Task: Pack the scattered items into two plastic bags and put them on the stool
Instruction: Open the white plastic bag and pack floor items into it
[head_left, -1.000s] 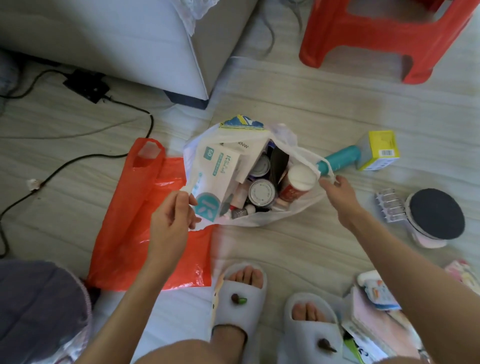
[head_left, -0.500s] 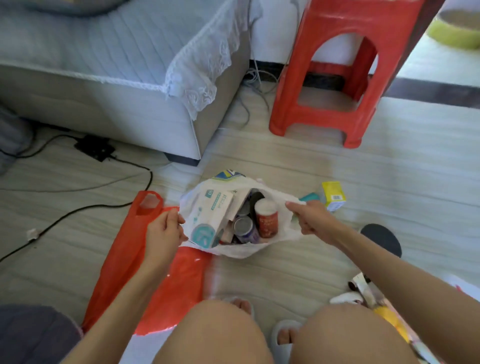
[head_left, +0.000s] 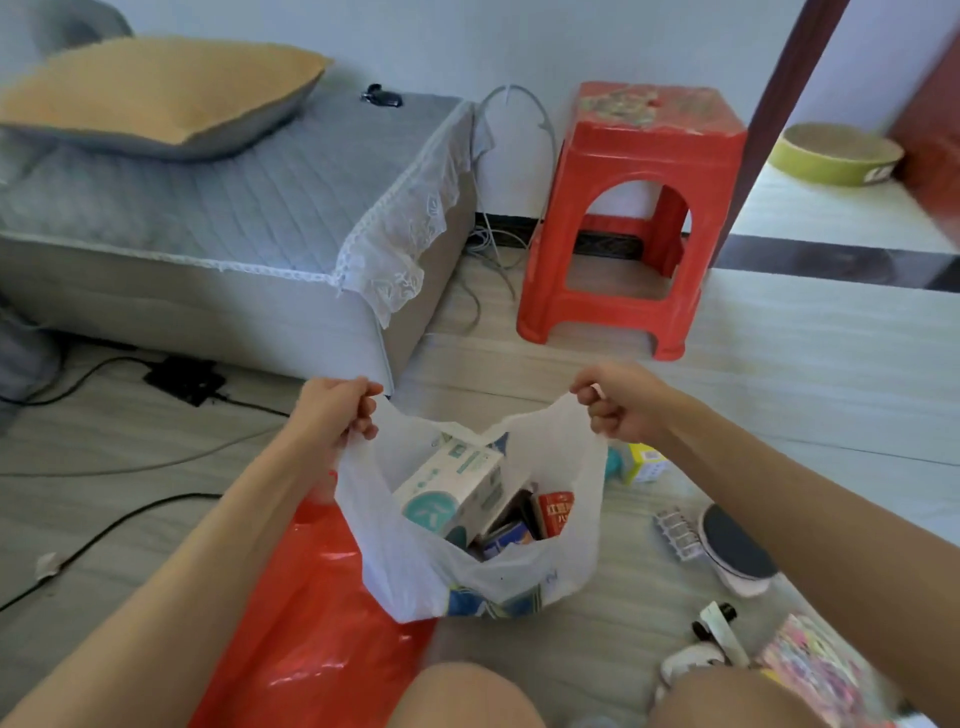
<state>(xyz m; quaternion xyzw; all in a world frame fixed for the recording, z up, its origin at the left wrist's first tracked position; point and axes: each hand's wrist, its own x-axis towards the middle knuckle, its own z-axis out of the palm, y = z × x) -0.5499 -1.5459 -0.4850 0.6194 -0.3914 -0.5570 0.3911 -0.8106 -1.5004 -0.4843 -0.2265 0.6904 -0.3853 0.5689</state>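
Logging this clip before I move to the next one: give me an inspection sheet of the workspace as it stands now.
Surface: pale wood-look floor.
Job's things: white bag held open by its handles, holding a tissue pack and small boxes; red bag flat on the floor; red stool top bare.
Clutter: yellow box, round pad, blister pack unpacked.
Hands: left hand and right hand each grip a handle.
Cables: black cable on the floor; grey wires beside the stool.
Surroundings: bed with cushion.

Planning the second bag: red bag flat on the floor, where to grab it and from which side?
The red bag lies flat under the white bag, which both hands hold; its upper end is hidden. Probably pinch the exposed left edge, coming from the left with the left hand.
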